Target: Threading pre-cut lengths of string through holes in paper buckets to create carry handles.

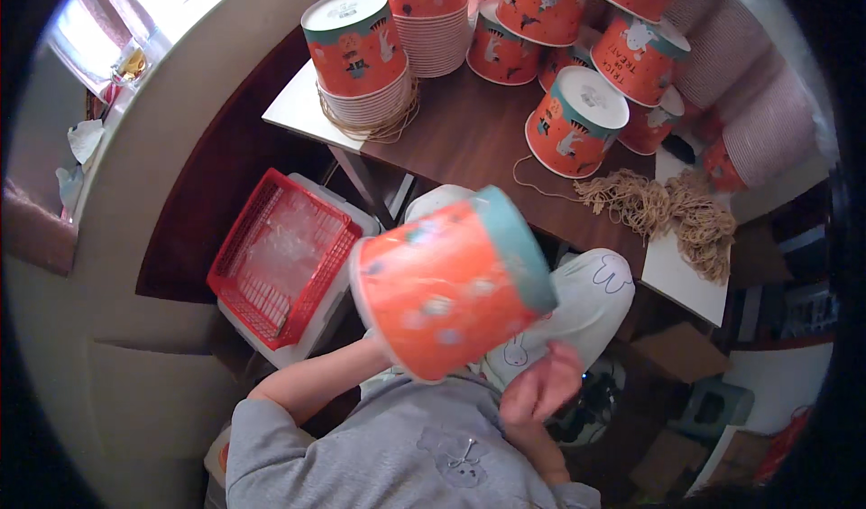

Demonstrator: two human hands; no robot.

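Note:
An orange paper bucket (pixel 442 283) with a teal band is held tilted in the air above my lap, blurred by motion. My left forearm (pixel 334 374) runs up behind it; the bucket hides the left hand, which alone carries it. Beside the bucket's lower right, apart from it, is my right hand (pixel 546 384), its fingers curled together and smeared; whatever they hold cannot be made out. Across the table's right side lies a bundle of tan cord (pixel 631 198), with one strand trailing left. An upside-down bucket (pixel 577 123) stands just behind the cord.
More orange buckets (pixel 538 8) are piled at the back of the brown table (pixel 451 139). A nested stack (pixel 356 49) with cord around its base stands at the table's left end. A red plastic basket (pixel 280 256) rests on a white bin to my left. Cardboard (pixel 681 351) lies low on the right.

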